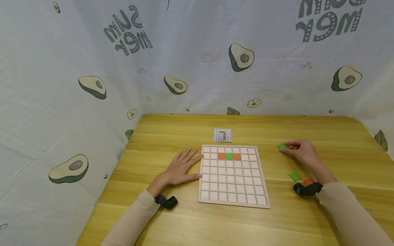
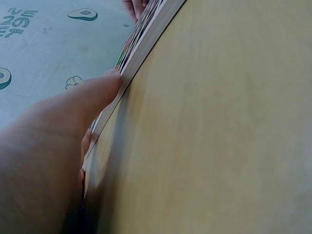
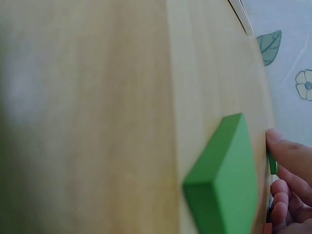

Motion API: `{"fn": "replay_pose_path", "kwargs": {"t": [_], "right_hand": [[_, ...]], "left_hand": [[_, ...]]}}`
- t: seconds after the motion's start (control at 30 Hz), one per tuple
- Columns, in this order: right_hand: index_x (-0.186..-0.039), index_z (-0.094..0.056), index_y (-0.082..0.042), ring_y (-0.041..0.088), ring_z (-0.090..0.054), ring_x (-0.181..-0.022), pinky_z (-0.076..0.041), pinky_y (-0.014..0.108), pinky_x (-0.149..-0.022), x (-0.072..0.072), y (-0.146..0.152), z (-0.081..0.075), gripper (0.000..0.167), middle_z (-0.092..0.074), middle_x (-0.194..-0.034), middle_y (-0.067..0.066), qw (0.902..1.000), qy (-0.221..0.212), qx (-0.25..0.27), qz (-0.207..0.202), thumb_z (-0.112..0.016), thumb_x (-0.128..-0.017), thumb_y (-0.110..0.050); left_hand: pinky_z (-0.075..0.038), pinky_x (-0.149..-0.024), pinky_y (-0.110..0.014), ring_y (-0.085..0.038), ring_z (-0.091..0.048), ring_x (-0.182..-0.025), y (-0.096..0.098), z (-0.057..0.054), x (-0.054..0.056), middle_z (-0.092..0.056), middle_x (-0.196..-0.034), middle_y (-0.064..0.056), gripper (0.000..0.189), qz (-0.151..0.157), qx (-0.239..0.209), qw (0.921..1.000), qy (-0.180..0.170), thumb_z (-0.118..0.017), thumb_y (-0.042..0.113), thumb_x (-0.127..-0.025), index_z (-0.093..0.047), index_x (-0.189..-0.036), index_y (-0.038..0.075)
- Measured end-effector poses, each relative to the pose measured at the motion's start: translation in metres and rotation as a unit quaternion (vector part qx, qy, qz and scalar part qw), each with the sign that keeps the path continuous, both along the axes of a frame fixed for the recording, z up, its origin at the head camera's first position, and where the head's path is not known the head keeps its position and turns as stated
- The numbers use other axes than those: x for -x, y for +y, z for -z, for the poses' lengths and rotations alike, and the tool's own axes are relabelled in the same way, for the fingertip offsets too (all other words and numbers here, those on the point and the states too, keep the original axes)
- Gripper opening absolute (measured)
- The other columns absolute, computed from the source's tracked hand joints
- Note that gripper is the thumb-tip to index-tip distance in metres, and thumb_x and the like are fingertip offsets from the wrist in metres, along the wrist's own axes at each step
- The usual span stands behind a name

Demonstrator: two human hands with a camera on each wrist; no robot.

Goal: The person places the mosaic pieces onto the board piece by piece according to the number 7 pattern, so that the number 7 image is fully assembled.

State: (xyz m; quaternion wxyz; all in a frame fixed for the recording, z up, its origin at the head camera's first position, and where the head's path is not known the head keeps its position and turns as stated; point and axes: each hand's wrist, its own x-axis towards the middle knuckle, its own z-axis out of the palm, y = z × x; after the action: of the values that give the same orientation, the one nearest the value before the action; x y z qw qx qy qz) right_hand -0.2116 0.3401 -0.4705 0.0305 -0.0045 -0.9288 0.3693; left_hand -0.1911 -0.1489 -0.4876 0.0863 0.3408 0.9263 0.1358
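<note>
My left hand (image 1: 180, 169) lies spread on the table with its thumb and index finger at the left edge of the wooden grid board (image 1: 200, 198). In the left wrist view the thumb (image 2: 100, 90) is against the board's side. Set in the board's second row from the top are an orange tile (image 1: 221, 156), a green tile (image 1: 229, 156) and another orange tile (image 1: 236, 156), side by side. Right of the board, my right hand (image 1: 303, 152) pinches a square green tile (image 1: 281, 146) between thumb and fingers.
Another green tile (image 1: 294, 176) and an orange tile (image 1: 308, 181) lie near the right wrist's black camera (image 1: 307, 189). A small card (image 1: 222, 135) printed with a coloured grid pattern sits behind the board. An avocado-print curtain (image 1: 200, 51) hangs along the table's far edge.
</note>
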Motion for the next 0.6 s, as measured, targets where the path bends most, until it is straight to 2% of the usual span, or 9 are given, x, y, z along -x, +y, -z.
{"fn": "replay_pose_path", "kwargs": {"t": [0.37, 0.6], "right_hand": [[-0.110, -0.069, 0.014, 0.012, -0.049, -0.067, -0.043, 0.024, -0.055, -0.0006, -0.0020, -0.0023, 0.036, -0.064, -0.085, 0.012, 0.9998, 0.009, -0.015, -0.011, -0.075, -0.092, -0.017], [-0.111, -0.069, 0.013, 0.010, -0.051, -0.067, -0.044, 0.023, -0.055, -0.0001, -0.0010, -0.0050, 0.035, -0.064, -0.086, 0.013, 0.9991, 0.026, -0.018, -0.028, -0.075, -0.092, -0.016]], "left_hand": [[0.005, -0.120, -0.048, -0.026, 0.005, -0.152, 0.0002, -0.0020, -0.0015, -0.001, -0.167, -0.004, 0.079, 0.004, -0.005, 1.0000, 0.005, -0.040, 0.068, -0.097, -0.014, -0.162, 0.031], [0.004, -0.120, -0.048, -0.025, 0.005, -0.152, 0.0003, -0.0002, -0.0011, -0.002, -0.167, -0.003, 0.080, 0.003, -0.005, 0.9999, 0.010, -0.038, 0.070, -0.096, -0.015, -0.161, 0.031]]}}
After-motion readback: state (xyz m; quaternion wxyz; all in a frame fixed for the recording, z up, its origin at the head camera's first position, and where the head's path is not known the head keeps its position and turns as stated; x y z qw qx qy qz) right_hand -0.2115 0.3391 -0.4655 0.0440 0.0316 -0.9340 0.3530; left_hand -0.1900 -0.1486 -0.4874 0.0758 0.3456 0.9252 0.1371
